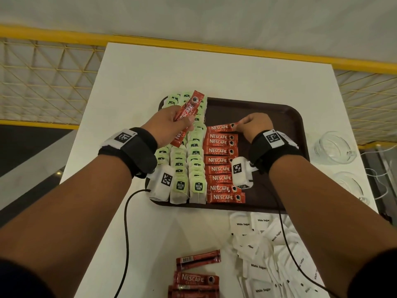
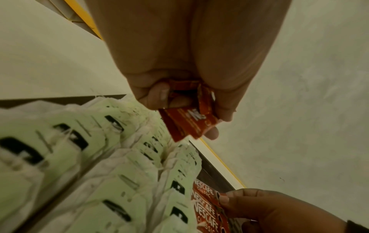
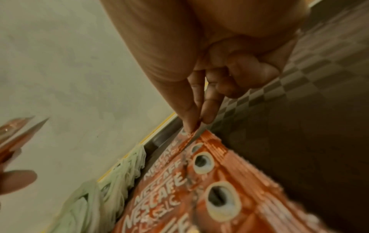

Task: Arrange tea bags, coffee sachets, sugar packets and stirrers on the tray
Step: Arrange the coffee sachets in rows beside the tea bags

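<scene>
A dark brown tray (image 1: 279, 117) lies on the white table. Rows of green-tagged tea bags (image 1: 189, 166) fill its left side, and a column of red coffee sachets (image 1: 221, 164) runs beside them. My left hand (image 1: 169, 123) grips a few red coffee sachets (image 1: 187, 117) above the tea bags; the left wrist view shows the held sachets (image 2: 189, 123) in curled fingers. My right hand (image 1: 251, 125) pinches the end of the top coffee sachet (image 1: 223, 128) at the far end of the column; the right wrist view shows the fingertips (image 3: 191, 124) on its edge.
Loose white sugar packets (image 1: 270, 254) lie on the table at the near right, and more red coffee sachets (image 1: 197, 274) lie near the front edge. Two glass cups (image 1: 333, 149) stand right of the tray. A yellow railing (image 1: 53, 35) runs behind the table.
</scene>
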A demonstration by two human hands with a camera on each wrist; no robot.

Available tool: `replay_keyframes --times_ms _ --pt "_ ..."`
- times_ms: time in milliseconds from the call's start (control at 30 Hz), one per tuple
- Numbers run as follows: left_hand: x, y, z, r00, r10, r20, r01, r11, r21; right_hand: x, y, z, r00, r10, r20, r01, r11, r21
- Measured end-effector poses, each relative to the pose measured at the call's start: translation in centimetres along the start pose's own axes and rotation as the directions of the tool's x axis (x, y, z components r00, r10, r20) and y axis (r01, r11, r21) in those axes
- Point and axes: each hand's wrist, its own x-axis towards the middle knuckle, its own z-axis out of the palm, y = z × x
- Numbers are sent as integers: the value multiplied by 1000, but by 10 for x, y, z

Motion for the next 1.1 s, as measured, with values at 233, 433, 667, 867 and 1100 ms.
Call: replay_keyframes --times_ms 233,433,667,867,1100 --pt "0 7 4 996 -5 88 4 1000 5 -7 4 -4 981 -160 -107 163 986 26" --pt "4 10 10 989 6 149 -20 995 94 -43 -36 -24 869 -486 95 451 856 252" --pt "6 15 11 981 -2 192 -15 996 83 -34 -26 -27 875 -444 193 378 876 299" --pt "8 13 11 985 -1 173 -6 999 44 -27 -23 -22 885 -421 201 321 862 393" --pt "14 4 5 997 5 78 -7 1000 26 -9 -5 -26 960 -243 141 105 776 622"
